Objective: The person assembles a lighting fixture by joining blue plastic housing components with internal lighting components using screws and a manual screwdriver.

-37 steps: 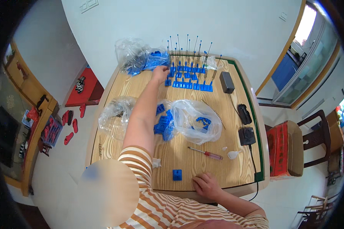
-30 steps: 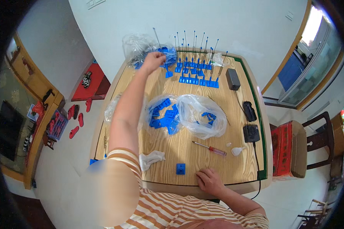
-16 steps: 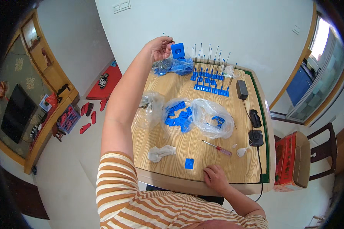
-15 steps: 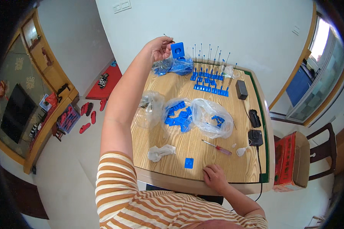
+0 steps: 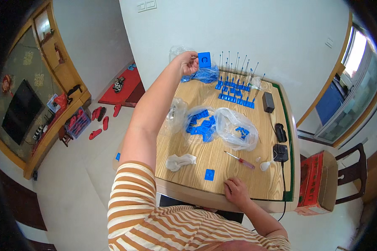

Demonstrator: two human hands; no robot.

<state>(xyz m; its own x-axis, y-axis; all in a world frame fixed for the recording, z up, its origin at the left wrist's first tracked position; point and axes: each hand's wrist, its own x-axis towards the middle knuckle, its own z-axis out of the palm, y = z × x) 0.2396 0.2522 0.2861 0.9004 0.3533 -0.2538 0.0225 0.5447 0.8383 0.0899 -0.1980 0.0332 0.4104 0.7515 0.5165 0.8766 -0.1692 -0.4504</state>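
Observation:
My left hand (image 5: 189, 63) is raised over the far left of the table, its fingers closed on a blue square plate (image 5: 204, 60) with a round hole or ring in its middle. Just beneath hangs nothing; a clear bag of blue parts (image 5: 207, 75) lies there on the table. My right hand (image 5: 237, 192) rests at the near table edge with its fingers curled and nothing visible in them. Close to it, a second blue square plate (image 5: 209, 175) lies flat. Several thin rods with springs stand upright in blue bases (image 5: 236, 100) at the far side.
Two open plastic bags hold blue parts (image 5: 202, 125) and small blue pieces (image 5: 242, 133) mid-table. A screwdriver (image 5: 239, 160), crumpled white tissue (image 5: 180, 162), black box (image 5: 268, 102) and black cube-shaped device (image 5: 280, 153) with cable lie around. A cardboard box (image 5: 318, 184) stands right of the table.
The whole view has shifted a little. My left hand still holds the blue plate up, and the thin rod end seen beside it earlier no longer shows. My right hand stays at the edge.

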